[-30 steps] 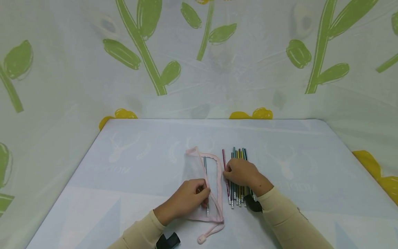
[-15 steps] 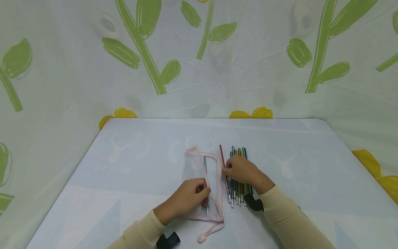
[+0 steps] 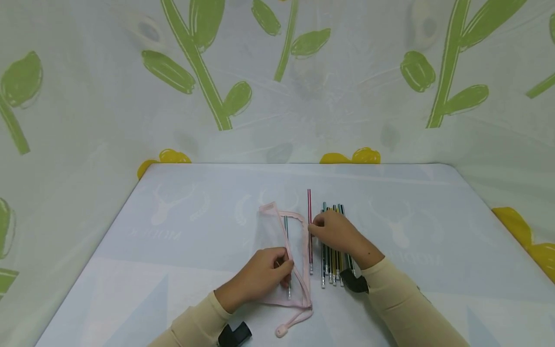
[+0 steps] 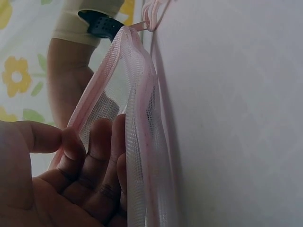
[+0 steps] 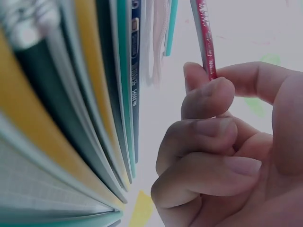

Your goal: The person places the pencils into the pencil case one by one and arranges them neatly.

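Head view: right fingers (image 3: 318,225) pinch the red pencil (image 3: 310,206) beside the mesh bag (image 3: 270,236); left fingers (image 3: 283,271) pinch its rim (image 4: 99,80). Should that sag, the pencil could snag.

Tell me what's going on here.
The person's left hand holds the edge of a pink-trimmed mesh bag, drawn open on the table. One teal pencil lies in it. The right hand pinches a red pencil beside the bag, not yet inside it. More pencils lie side by side on the table, partly under the right hand.
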Demonstrator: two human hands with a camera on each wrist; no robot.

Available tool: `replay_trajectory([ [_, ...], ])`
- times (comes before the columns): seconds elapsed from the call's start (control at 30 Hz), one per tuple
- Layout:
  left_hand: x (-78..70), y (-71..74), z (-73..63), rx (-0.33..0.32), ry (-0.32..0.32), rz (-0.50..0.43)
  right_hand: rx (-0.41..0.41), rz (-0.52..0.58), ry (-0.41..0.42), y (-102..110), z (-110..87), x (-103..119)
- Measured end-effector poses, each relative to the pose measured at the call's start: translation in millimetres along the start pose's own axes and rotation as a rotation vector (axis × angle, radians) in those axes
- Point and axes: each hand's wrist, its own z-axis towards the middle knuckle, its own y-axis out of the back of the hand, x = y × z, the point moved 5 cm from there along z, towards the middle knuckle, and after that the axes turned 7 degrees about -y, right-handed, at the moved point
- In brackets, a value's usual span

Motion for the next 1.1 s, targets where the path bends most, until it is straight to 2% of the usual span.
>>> replay_trajectory([
  [0.33, 0.2, -0.8, -0.2, 0.001, -0.01, -0.002, -0.014, 0.017, 0.022, 2, -3.5, 6],
  [0.6, -1.1, -0.1, -0.1, 0.002, -0.007, -0.004, 0.001, 0.009, 0.053, -7, -10.0, 17],
  [0.83, -1.1, 0.1, 0.2, 0.001, -0.009, -0.017, 0.039, -0.013, 0.072, -17, -12.2, 23],
  [1.1, -1.7, 0.5, -0.2, -0.003, -0.032, -0.015, 0.093, -0.024, 0.056, -25, -13.3, 24],
])
